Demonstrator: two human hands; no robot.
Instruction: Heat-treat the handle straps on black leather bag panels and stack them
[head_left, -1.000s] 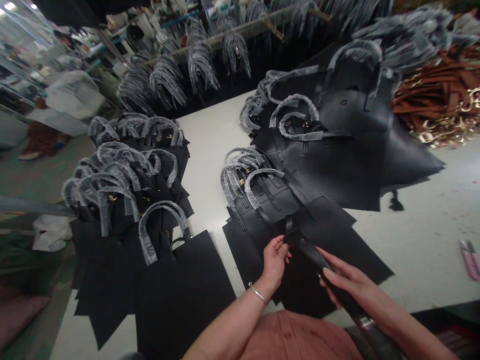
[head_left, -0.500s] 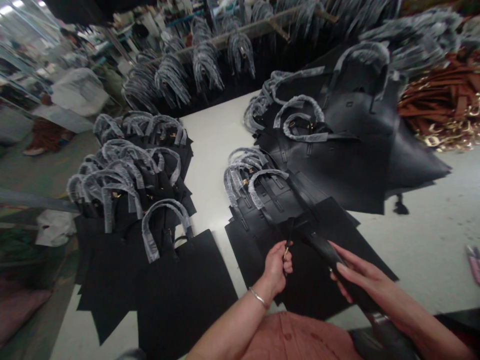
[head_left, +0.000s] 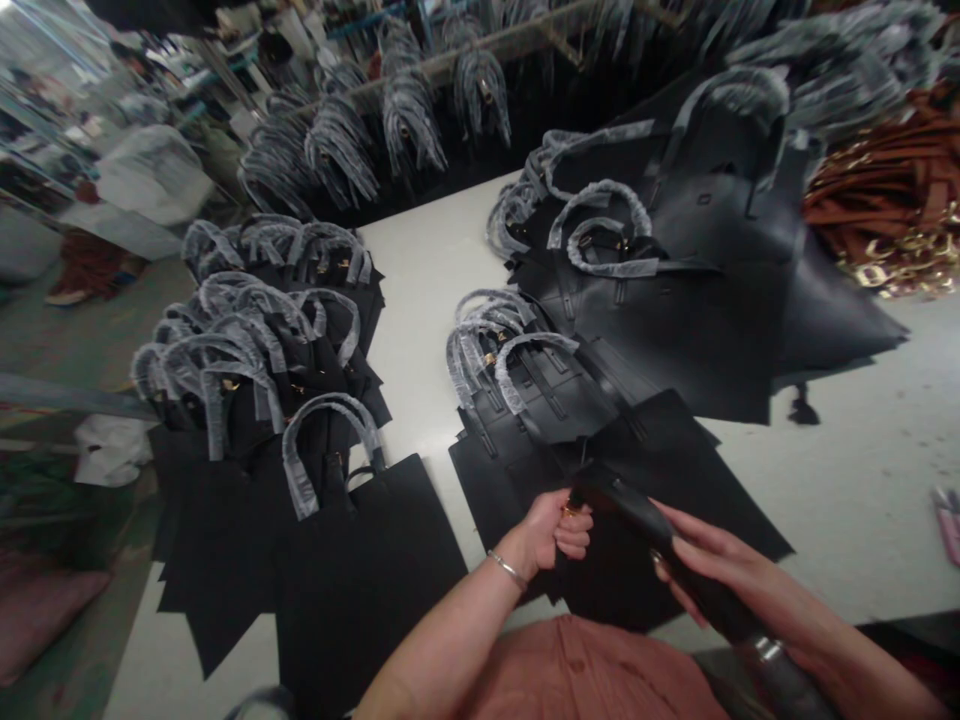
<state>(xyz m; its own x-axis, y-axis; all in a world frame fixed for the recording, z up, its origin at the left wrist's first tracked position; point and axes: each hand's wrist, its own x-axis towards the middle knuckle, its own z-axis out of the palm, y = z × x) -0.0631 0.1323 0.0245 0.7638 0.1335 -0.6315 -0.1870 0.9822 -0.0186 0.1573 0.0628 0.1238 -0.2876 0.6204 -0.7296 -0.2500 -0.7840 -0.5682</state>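
My left hand (head_left: 559, 530) is closed on a small gold-coloured clasp (head_left: 571, 510) at the end of a dark strap. Fingers of my right hand (head_left: 712, 560) wrap round a long black strap-like piece (head_left: 637, 508), whose far end reaches my left hand. Both hands are over flat black bag panels (head_left: 720, 480) stacked at the table's front. Just beyond them, black panels carry handles wrapped in clear plastic (head_left: 536, 345). Where the piece meets the clasp is too dark to make out.
More black panels with wrapped handles (head_left: 330, 400) lie on the left of the white table (head_left: 420, 300). Large black sheets (head_left: 697, 330) cover the right. Brown straps with gold hooks (head_left: 892, 200) are piled at far right. Bundled handles (head_left: 412, 120) hang behind.
My left hand has turned and drawn level with the end of the black piece, closing the gap to it. My right hand stays nearly in place, and the piece has shifted slightly left.
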